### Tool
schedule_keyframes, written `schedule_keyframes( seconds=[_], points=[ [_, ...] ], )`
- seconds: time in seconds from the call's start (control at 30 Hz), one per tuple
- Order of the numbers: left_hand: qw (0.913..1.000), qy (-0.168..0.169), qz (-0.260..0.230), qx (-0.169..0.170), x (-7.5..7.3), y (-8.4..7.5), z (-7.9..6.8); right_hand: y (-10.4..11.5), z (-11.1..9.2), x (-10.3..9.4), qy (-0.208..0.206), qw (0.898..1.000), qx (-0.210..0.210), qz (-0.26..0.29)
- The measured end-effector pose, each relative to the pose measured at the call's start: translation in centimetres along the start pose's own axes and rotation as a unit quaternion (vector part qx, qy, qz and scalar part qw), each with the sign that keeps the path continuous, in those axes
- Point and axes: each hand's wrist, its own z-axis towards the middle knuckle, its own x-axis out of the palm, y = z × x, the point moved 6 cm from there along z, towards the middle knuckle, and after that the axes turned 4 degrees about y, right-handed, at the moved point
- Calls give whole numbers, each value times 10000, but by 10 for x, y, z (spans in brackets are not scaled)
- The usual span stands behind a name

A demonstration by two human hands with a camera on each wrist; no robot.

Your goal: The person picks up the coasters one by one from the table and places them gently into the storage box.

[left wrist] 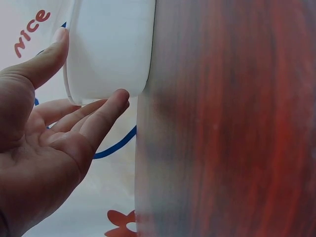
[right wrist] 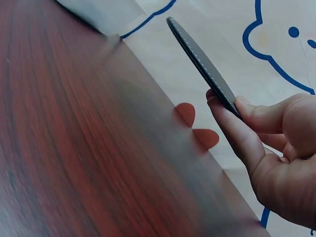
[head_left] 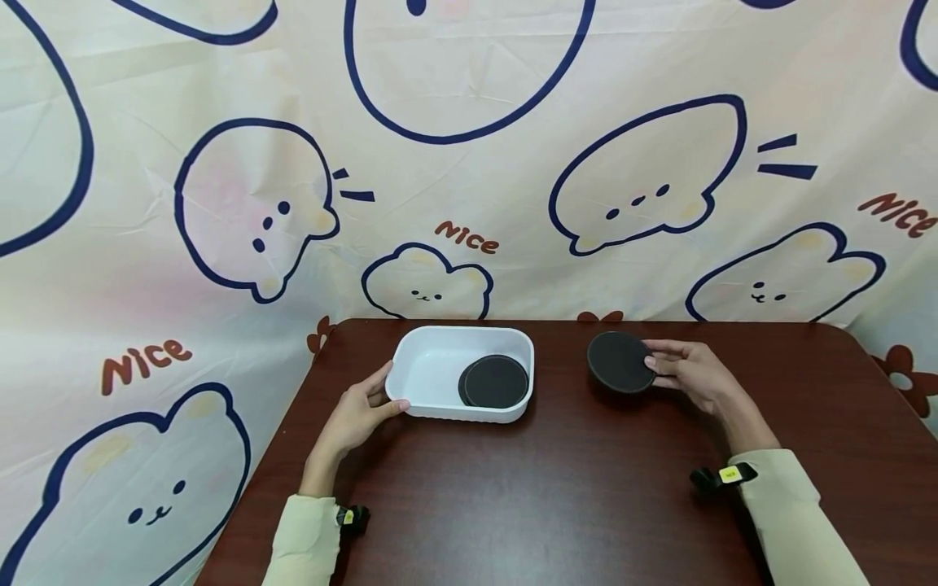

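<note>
My left hand (head_left: 359,413) holds the left end of a white rectangular plastic bin (head_left: 432,411), thumb at the near rim and fingers against the end wall. In the left wrist view the fingertips (left wrist: 118,97) lie along the bin's outer wall (left wrist: 111,54). Inside the bin, at its right end, lie round black coasters (head_left: 495,381), slightly offset in a stack. To the right of the bin, my right hand (head_left: 689,370) pinches another round black coaster (head_left: 620,361) by its right edge, raised over the table. Light stitching runs round this coaster's edge (right wrist: 205,66) in the right wrist view.
The dark brown wooden table (head_left: 557,496) reaches back to a cloth backdrop (head_left: 506,187) printed with cartoon bears. Both forearms come in from the near side, each with a small black camera strapped to its wrist.
</note>
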Motion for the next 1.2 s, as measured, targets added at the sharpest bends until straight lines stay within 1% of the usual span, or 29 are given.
schedule_keyframes(
  seconds=[0.23, 0.43, 0.83, 1.07, 1.2],
  points=[
    [10000, -16, 30, 19, 1, 0, 0, -2, -1, 11, -115, 9999, 88, -36],
    [9999, 18, -12, 110, 1, -5, -2, -2, -2, 18, -121, 9998, 131, -6],
    [9999, 22, 42, 142, -1, -6, -1, 8, -3, 27, -41, 9999, 66, 89],
    [9999, 11, 69, 116, -1, -6, -2, 11, -2, 32, -54, 9997, -13, 228],
    [9999, 15, 91, 106, -1, -6, -2, 11, 0, 35, -93, 9997, -15, 213]
  ],
)
